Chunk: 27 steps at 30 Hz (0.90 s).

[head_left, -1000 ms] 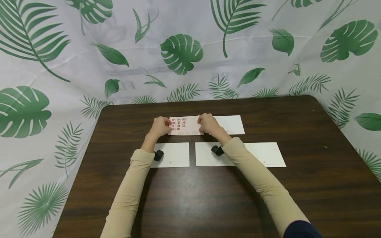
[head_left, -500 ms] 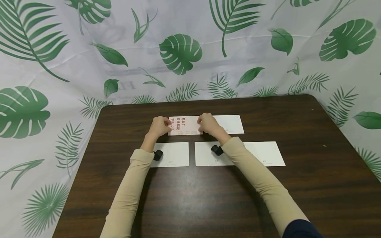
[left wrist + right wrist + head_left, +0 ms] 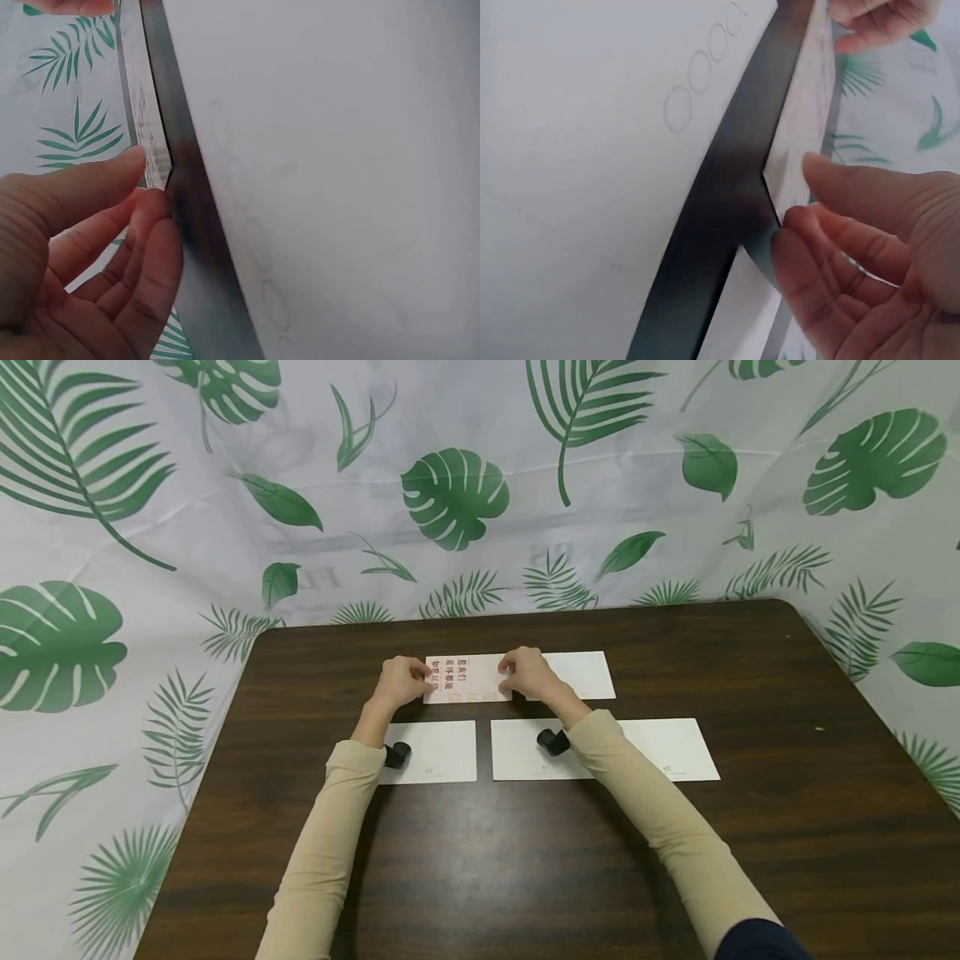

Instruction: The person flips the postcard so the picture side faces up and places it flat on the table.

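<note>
A pink postcard (image 3: pixel 468 678) with red Chinese characters lies near the back of the table, its lettering turned sideways. At its left short edge, my left hand (image 3: pixel 401 681) holds it between thumb and fingers. My right hand (image 3: pixel 531 673) holds the right short edge in the same way. In the left wrist view, the left hand (image 3: pixel 90 240) has the card's end (image 3: pixel 152 142) between thumb and fingertips. The right wrist view has the right hand (image 3: pixel 870 240) at the other end of the card (image 3: pixel 804 112). Exact fingertip contact is partly hidden.
Right of the pink card lies a white card (image 3: pixel 581 675), partly behind my right hand. Closer in are a white card (image 3: pixel 438 752) under the left wrist and white cards (image 3: pixel 667 747) under the right forearm. Printed ovals show on white cards up close. A leaf-patterned cloth (image 3: pixel 457 560) hangs behind the table (image 3: pixel 480 860).
The hands and the pink postcard stay in nearly the same place. Only a slight shift of the wrists and of the head view shows.
</note>
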### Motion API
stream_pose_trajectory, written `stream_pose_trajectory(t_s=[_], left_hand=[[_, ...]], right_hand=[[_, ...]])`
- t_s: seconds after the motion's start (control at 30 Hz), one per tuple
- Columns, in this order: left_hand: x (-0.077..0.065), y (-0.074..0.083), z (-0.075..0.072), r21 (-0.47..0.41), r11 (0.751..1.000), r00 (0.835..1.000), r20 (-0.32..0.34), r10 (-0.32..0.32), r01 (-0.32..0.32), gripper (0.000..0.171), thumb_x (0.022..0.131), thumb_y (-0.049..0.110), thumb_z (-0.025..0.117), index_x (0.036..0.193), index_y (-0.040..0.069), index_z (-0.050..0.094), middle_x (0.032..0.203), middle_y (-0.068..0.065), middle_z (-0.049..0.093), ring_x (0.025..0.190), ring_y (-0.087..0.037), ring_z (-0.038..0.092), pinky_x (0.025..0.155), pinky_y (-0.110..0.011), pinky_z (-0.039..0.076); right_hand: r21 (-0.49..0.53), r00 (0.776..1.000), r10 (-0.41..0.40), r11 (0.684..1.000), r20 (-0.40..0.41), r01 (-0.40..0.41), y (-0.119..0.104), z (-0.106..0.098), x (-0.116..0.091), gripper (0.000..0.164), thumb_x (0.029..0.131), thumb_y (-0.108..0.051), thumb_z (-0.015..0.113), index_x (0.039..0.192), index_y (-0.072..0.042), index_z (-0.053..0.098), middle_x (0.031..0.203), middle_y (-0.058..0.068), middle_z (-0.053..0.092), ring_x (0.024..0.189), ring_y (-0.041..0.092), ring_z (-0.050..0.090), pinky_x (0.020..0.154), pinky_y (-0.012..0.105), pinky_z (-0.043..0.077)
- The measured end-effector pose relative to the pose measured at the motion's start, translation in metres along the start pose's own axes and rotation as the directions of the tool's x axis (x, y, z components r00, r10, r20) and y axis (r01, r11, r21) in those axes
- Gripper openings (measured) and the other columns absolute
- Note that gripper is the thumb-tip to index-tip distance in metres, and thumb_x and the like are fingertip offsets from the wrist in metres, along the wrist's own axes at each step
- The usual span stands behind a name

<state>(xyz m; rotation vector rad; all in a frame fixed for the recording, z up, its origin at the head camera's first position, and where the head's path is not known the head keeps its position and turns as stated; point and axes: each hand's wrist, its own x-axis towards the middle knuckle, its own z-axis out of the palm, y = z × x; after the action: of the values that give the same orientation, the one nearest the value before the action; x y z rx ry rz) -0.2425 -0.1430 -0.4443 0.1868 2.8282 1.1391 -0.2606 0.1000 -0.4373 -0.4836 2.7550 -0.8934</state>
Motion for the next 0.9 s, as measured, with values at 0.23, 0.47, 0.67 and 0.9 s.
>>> stream_pose_trajectory(t_s=[0.23, 0.47, 0.67, 0.9], left_hand=[[0.004, 0.002, 0.007, -0.152, 0.986, 0.997, -0.024, 0.067, -0.070, 0.022, 0.079, 0.002, 0.070, 0.099, -0.008, 0.068, 0.073, -0.013, 0.062, 0.057, -0.011, 0.052, 0.053, -0.021, 0.043], [0.009, 0.021, 0.016, -0.234, 0.968, 0.995, 0.020, 0.096, -0.089, 0.024, 0.081, 0.003, 0.070, 0.102, -0.008, 0.067, 0.078, -0.016, 0.064, 0.060, -0.018, 0.058, 0.054, -0.020, 0.044], [0.016, 0.035, 0.029, -0.289, 0.952, 0.991, 0.053, 0.122, -0.102, 0.026, 0.081, 0.003, 0.070, 0.104, -0.009, 0.066, 0.081, -0.018, 0.064, 0.057, -0.011, 0.056, 0.053, -0.019, 0.044], [0.022, 0.057, 0.042, -0.275, 0.956, 0.987, 0.085, 0.134, -0.106, 0.032, 0.081, 0.007, 0.070, 0.109, -0.007, 0.065, 0.086, -0.016, 0.066, 0.068, -0.015, 0.059, 0.060, -0.020, 0.045]], right_hand=[[0.241, 0.996, -0.026, 0.970, -0.082, 0.045, 0.017, -0.018, -0.007, 0.031, 0.078, -0.007, 0.075, 0.106, 0.005, 0.067, 0.079, 0.009, 0.064, 0.070, 0.019, 0.056, 0.062, 0.025, 0.044], [0.329, 0.996, 0.015, 0.944, -0.091, 0.016, 0.032, -0.033, -0.016, 0.035, 0.080, -0.008, 0.074, 0.112, 0.003, 0.065, 0.088, 0.011, 0.065, 0.081, 0.022, 0.059, 0.068, 0.026, 0.046], [0.377, 0.994, 0.047, 0.926, -0.101, -0.006, 0.049, -0.040, -0.022, 0.033, 0.081, -0.007, 0.073, 0.111, 0.004, 0.064, 0.090, 0.012, 0.064, 0.079, 0.019, 0.058, 0.065, 0.021, 0.045], [0.484, 0.994, 0.090, 0.874, -0.061, -0.049, 0.063, -0.048, -0.029, 0.036, 0.083, -0.005, 0.070, 0.116, 0.006, 0.061, 0.093, 0.013, 0.061, 0.079, 0.015, 0.057, 0.074, 0.029, 0.052]])
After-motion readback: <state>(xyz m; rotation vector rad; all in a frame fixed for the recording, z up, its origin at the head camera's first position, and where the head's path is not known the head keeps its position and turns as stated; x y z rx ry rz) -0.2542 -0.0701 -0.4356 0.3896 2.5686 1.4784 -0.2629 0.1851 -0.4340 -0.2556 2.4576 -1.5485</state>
